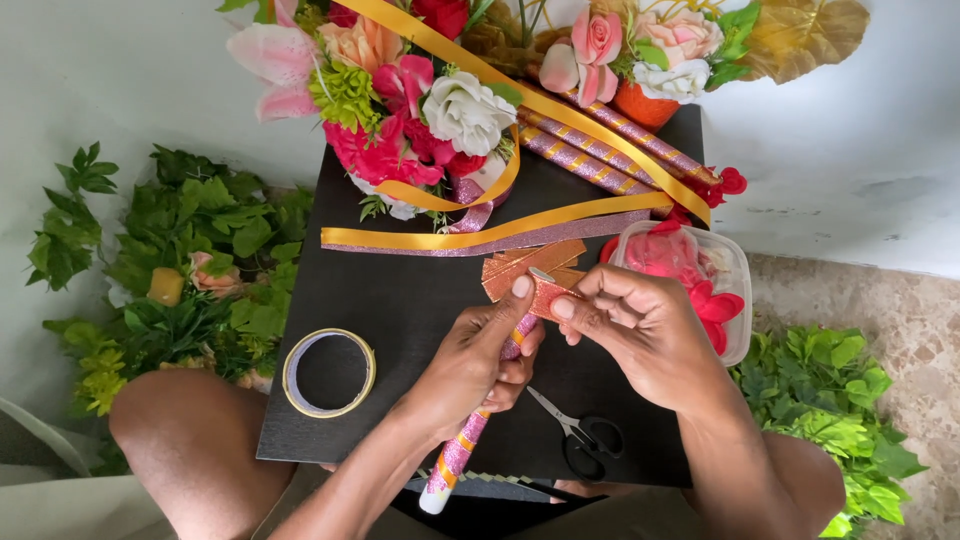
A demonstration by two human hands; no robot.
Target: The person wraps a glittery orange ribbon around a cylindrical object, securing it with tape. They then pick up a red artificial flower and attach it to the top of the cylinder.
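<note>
Glitter strip pinched by both hands (left hand also hides wrapped stick).

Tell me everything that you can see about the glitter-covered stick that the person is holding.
The stick is long and thin, wrapped in pink glitter material with orange-gold bands spiralling along it; its near end looks white. It lies tilted, running from the table's near edge up towards the hands. The left hand grips its upper part, thumb on top, and the right hand pinches a small orange glitter strip at its top end. It passes above the black table.
</note>
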